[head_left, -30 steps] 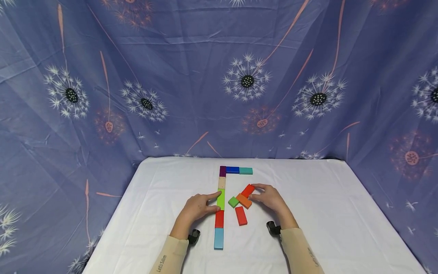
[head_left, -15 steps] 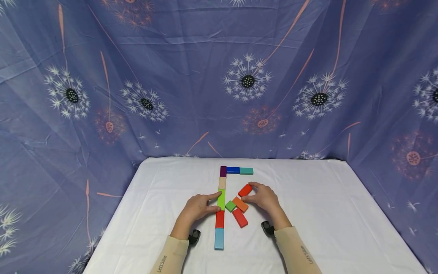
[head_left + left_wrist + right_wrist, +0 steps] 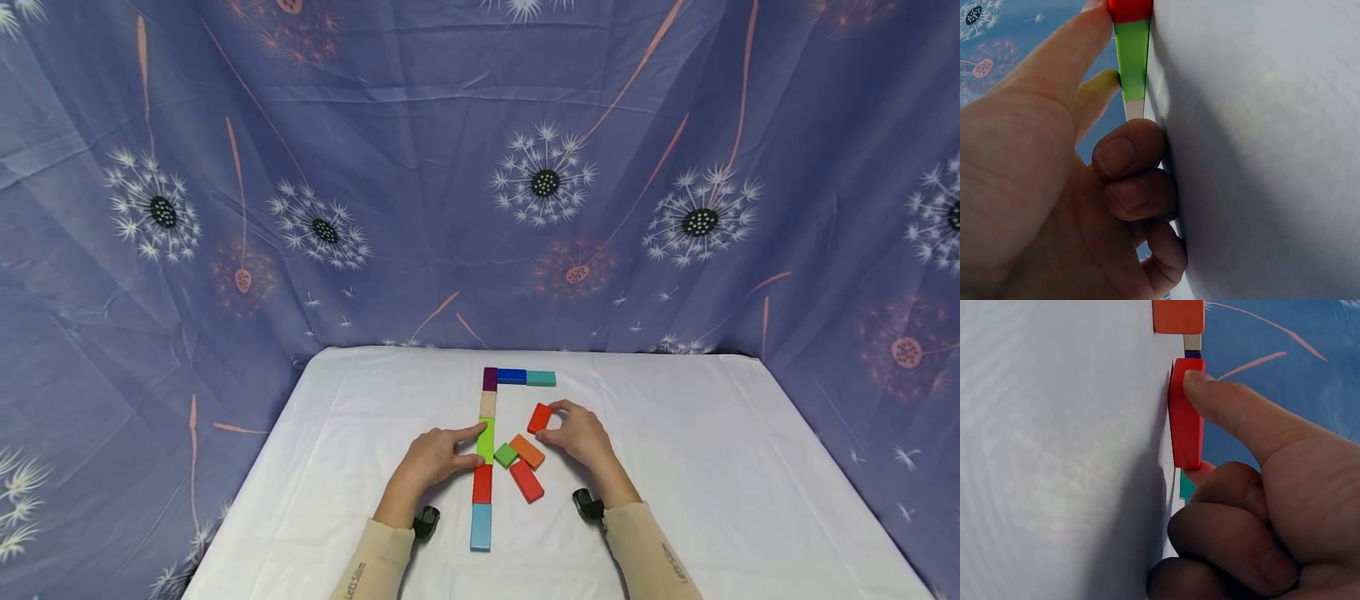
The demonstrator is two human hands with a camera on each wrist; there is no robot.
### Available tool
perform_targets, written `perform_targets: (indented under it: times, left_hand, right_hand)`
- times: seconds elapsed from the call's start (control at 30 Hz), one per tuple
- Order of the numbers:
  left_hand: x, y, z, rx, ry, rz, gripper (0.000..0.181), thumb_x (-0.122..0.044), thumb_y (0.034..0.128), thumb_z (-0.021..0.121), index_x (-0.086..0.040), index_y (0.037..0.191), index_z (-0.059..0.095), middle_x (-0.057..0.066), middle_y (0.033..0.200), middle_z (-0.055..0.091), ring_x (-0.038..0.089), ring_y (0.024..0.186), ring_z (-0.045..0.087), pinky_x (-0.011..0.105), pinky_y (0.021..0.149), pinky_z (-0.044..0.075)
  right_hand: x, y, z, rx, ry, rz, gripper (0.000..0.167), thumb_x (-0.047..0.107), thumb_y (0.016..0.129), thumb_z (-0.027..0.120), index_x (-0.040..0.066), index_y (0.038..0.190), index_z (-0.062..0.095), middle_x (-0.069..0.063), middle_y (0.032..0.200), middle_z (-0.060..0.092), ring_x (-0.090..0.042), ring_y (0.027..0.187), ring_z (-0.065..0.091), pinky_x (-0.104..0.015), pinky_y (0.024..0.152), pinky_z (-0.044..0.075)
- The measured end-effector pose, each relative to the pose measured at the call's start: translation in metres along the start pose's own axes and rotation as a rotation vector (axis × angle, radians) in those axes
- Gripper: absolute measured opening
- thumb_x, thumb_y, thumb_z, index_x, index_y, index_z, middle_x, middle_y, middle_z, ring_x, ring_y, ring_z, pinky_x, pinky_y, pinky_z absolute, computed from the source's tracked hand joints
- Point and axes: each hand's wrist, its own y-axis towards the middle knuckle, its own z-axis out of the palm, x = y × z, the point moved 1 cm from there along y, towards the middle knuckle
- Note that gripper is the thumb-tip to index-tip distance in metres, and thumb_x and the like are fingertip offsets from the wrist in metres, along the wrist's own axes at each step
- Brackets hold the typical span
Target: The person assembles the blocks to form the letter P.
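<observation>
My left hand rests its thumb and index fingertips on the left edge of a lime-green block in a straight column. Its other fingers curl against the white cloth in the left wrist view. My right hand pinches a red block between thumb and index finger, one at each end, to the right of the column. In the right wrist view that red block is close to the cloth; whether it touches I cannot tell. An orange block, a small green block and another red block lie between the hands.
The column also has a purple block, a plain wood block, a red block and a light-blue block. From its top, a blue block and a teal block run right. A patterned curtain hangs behind the table.
The right hand has moved slightly left and turned the red block, which is now apart from the orange one. The loose orange, green and red blocks have shifted. My left hand stays put.
</observation>
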Motion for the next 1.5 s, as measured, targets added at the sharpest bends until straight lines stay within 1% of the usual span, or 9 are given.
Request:
perform_targets:
  times: [0.23,0.4,0.53,0.67,0.93,1.03,1.17,1.37,1.5]
  left_hand:
    - [0.000,-0.001,0.001,-0.009,0.005,0.010,0.065,-0.052,0.0890,0.081,-0.037,0.150,0.062,0.007,0.080,0.066,0.018,0.083,0.056,0.043,0.081,0.055]
    - [0.000,-0.001,0.001,-0.005,0.005,0.014,0.066,-0.052,0.0891,0.081,-0.036,0.150,0.062,0.004,0.073,0.059,0.017,0.080,0.054,0.040,0.077,0.053]
    - [0.000,0.000,0.001,-0.008,0.007,0.017,0.066,-0.051,0.0890,0.081,-0.035,0.150,0.062,0.004,0.072,0.059,0.017,0.079,0.054,0.039,0.076,0.052]
    - [0.000,0.000,0.000,-0.009,0.010,0.019,0.066,-0.051,0.0893,0.081,-0.035,0.150,0.062,0.004,0.071,0.059,0.017,0.078,0.054,0.038,0.075,0.052]
    - [-0.001,-0.001,0.001,-0.008,0.014,0.025,0.066,-0.052,0.0893,0.081,-0.035,0.150,0.062,0.003,0.070,0.058,0.017,0.079,0.053,0.039,0.076,0.052]
    - [-0.001,-0.002,0.000,-0.005,0.010,0.022,0.065,-0.052,0.0895,0.081,-0.035,0.150,0.062,0.003,0.069,0.056,0.017,0.077,0.052,0.038,0.074,0.051]
    - [-0.002,-0.002,0.000,-0.001,-0.001,0.015,0.065,-0.051,0.0898,0.081,-0.035,0.150,0.062,0.002,0.066,0.053,0.017,0.075,0.050,0.035,0.071,0.048]
    - [-0.002,-0.002,-0.001,-0.006,0.002,0.017,0.066,-0.052,0.0892,0.081,-0.034,0.150,0.062,0.011,0.082,0.069,0.018,0.079,0.056,0.039,0.074,0.052]
    - [-0.002,-0.002,-0.001,-0.009,0.009,0.013,0.066,-0.053,0.0889,0.081,-0.035,0.150,0.062,0.015,0.099,0.076,0.019,0.085,0.060,0.042,0.080,0.055]
  right_hand:
    - [-0.005,0.001,-0.001,0.015,0.072,0.019,0.066,0.032,0.084,0.087,0.011,0.143,0.068,-0.027,0.144,0.064,-0.046,0.128,0.062,-0.065,0.107,0.050]
    - [-0.004,0.001,-0.006,0.015,0.093,0.015,0.065,0.030,0.085,0.087,0.011,0.144,0.067,-0.027,0.145,0.064,-0.038,0.115,0.066,-0.061,0.103,0.053]
    - [-0.005,0.004,-0.015,0.026,0.109,0.003,0.067,0.030,0.085,0.087,0.010,0.145,0.066,-0.025,0.133,0.071,-0.027,0.099,0.066,-0.052,0.093,0.057]
    - [-0.012,0.009,-0.027,0.056,0.099,-0.004,0.068,0.030,0.086,0.086,0.010,0.147,0.064,-0.022,0.120,0.076,-0.024,0.096,0.066,-0.043,0.084,0.055]
    - [-0.030,0.024,-0.049,0.093,0.067,0.007,0.069,0.029,0.088,0.083,0.008,0.150,0.061,-0.027,0.131,0.071,-0.032,0.109,0.068,-0.044,0.086,0.055]
    - [-0.032,0.031,-0.053,0.103,0.079,-0.003,0.069,0.028,0.088,0.083,0.008,0.150,0.060,-0.025,0.130,0.071,-0.029,0.104,0.067,-0.040,0.082,0.053]
    - [-0.034,0.042,-0.054,0.124,0.078,-0.007,0.071,0.027,0.087,0.084,0.008,0.151,0.060,-0.019,0.114,0.074,-0.024,0.092,0.060,-0.037,0.079,0.048]
    - [-0.037,0.052,-0.054,0.144,0.059,-0.015,0.071,0.027,0.088,0.084,0.006,0.151,0.059,-0.027,0.137,0.065,-0.028,0.099,0.059,-0.047,0.091,0.051]
    - [-0.038,0.057,-0.053,0.171,0.061,-0.022,0.071,0.025,0.088,0.083,0.005,0.152,0.058,-0.026,0.129,0.066,-0.025,0.090,0.055,-0.043,0.087,0.048]
